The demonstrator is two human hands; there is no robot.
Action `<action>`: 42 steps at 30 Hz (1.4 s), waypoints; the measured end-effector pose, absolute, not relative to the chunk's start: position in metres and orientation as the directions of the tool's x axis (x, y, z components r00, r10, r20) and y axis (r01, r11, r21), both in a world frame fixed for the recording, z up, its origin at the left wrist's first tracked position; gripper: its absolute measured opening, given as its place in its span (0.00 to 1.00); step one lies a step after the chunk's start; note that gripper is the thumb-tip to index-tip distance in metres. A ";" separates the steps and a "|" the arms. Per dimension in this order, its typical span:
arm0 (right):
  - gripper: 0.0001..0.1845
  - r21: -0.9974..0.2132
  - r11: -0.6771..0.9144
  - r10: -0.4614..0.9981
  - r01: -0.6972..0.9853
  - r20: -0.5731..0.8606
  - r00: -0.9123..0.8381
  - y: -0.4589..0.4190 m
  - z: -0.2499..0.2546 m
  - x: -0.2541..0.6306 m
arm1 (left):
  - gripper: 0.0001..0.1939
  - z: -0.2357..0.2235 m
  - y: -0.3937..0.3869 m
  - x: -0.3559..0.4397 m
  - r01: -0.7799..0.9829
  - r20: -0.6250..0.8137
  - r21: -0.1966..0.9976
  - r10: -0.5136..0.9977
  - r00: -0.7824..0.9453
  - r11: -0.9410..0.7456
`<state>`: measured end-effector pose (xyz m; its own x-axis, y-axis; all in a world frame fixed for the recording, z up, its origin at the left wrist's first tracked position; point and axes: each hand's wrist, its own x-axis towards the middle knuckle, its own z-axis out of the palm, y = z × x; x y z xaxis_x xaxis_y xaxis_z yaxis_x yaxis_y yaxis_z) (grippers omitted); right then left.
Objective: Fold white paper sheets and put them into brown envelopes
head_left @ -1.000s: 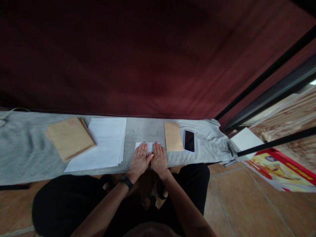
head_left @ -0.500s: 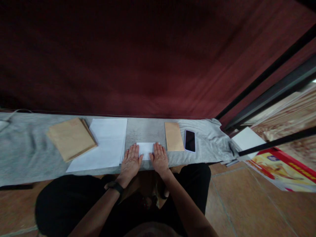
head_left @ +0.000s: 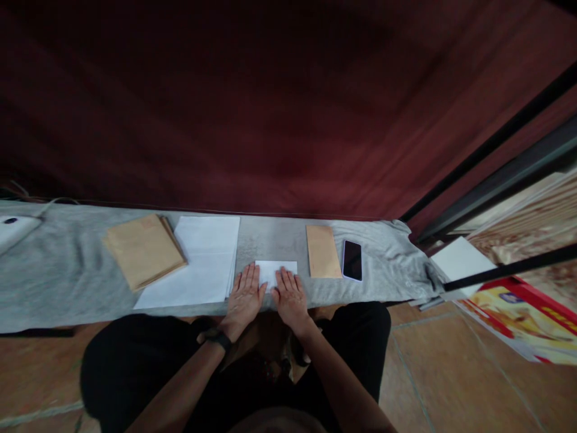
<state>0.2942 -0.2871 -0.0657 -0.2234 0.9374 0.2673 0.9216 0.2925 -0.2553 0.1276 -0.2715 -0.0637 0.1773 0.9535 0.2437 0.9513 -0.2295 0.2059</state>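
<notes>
A small folded sheet of white paper (head_left: 270, 270) lies flat on the grey cloth, partly covered by both hands. My left hand (head_left: 245, 299) rests palm down on its left side, fingers stretched forward. On its right part lies my right hand (head_left: 290, 299), also flat, with fingers out straight. The two thumbs point toward each other, a small gap between them. Left of the left hand is a pile of white paper sheets (head_left: 206, 255). A single brown envelope (head_left: 323, 251) lies to the right of the right hand.
Brown envelopes (head_left: 146, 249) are stacked over the sheets' left edge. A phone (head_left: 352, 260) lies right of the single envelope. A white device (head_left: 17, 231) with a cord sits far left. A dark red curtain (head_left: 288, 120) hangs behind the bench; a colourful box (head_left: 523, 316) stands at right.
My right hand has slid a little to the left over the folded paper, closer to my left hand. The whole view has shifted slightly, bringing more of the white device into sight.
</notes>
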 end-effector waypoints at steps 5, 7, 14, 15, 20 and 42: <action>0.26 -0.260 0.273 0.943 0.926 0.265 -0.203 -0.279 -0.062 0.313 | 0.31 -0.061 -0.280 0.120 0.932 0.271 0.224 0.937 0.220 -0.284; 0.25 -0.275 0.258 0.949 0.926 0.249 -0.191 -0.267 -0.056 0.313 | 0.31 -0.060 -0.282 0.119 0.933 0.271 0.219 0.937 0.222 -0.285; 0.23 -0.321 0.182 0.983 0.929 0.031 -0.182 -0.212 -0.030 0.309 | 0.31 -0.059 -0.282 0.120 0.935 0.274 0.226 0.939 0.208 -0.273; 0.22 -0.326 0.173 0.984 0.930 0.026 -0.174 -0.207 -0.028 0.309 | 0.31 -0.060 -0.282 0.120 0.932 0.280 0.233 0.937 0.209 -0.277; 0.14 -0.379 0.176 0.983 0.908 0.019 -0.182 -0.194 -0.017 0.315 | 0.31 -0.062 -0.282 0.119 0.885 0.294 0.373 0.940 0.173 -0.279; 0.17 -0.435 0.415 0.892 0.799 0.366 -0.264 -0.293 -0.067 0.319 | 0.27 -0.065 -0.269 0.131 0.807 0.301 0.505 0.939 0.168 -0.306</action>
<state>0.3190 -0.2933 -0.0669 -0.2635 0.8923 0.3664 0.7995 0.4146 -0.4347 0.1314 -0.2695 -0.0648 0.1679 0.9388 0.3007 0.8072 -0.3061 0.5048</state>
